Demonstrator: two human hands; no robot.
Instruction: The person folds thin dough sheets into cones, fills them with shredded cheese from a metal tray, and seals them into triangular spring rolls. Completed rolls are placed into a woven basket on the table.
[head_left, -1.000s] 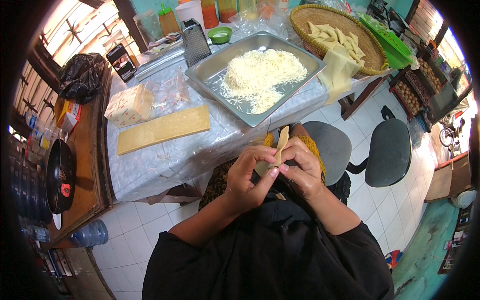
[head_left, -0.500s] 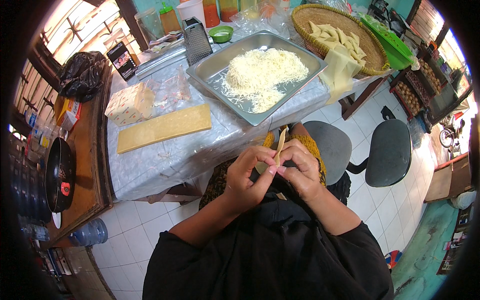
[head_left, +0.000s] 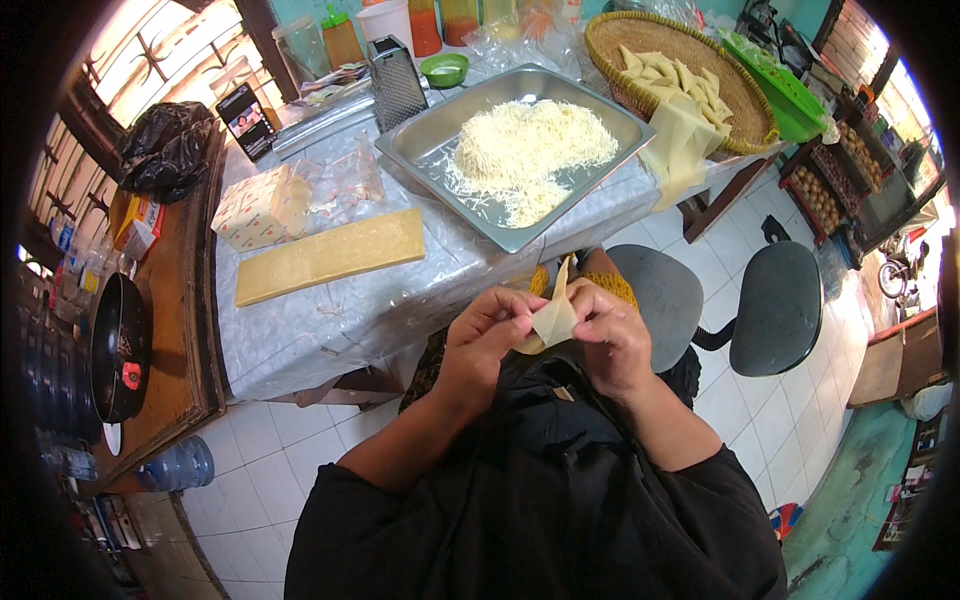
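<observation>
At the far left we see a black pan (head_left: 118, 345) on a wooden side counter (head_left: 190, 330), with a black plastic bag (head_left: 165, 150) at its far end. On the table (head_left: 330, 320), covered in clear plastic, a wrapped block of cheese (head_left: 255, 207) sits near the left edge, and a long flat yellow slab (head_left: 330, 257) lies just in front of it, toward the near edge. A box grater (head_left: 398, 85) stands upright toward the far edge, a small green bowl (head_left: 444, 69) just beside it. In the middle is a steel tray (head_left: 420, 150) holding a heap of grated cheese (head_left: 525, 155). At the right far corner a woven basket (head_left: 745, 110) holds folded pastry pieces (head_left: 665, 75).

Below the near edge of the table, our left hand (head_left: 480, 345) and right hand (head_left: 615, 335) meet over the lap — both pinch a pale pastry sheet (head_left: 553, 318) between fingertips, its pointed tip standing upward. Each hand is closed narrowly on the sheet. A grey chair (head_left: 775, 305) stands to the right.
</observation>
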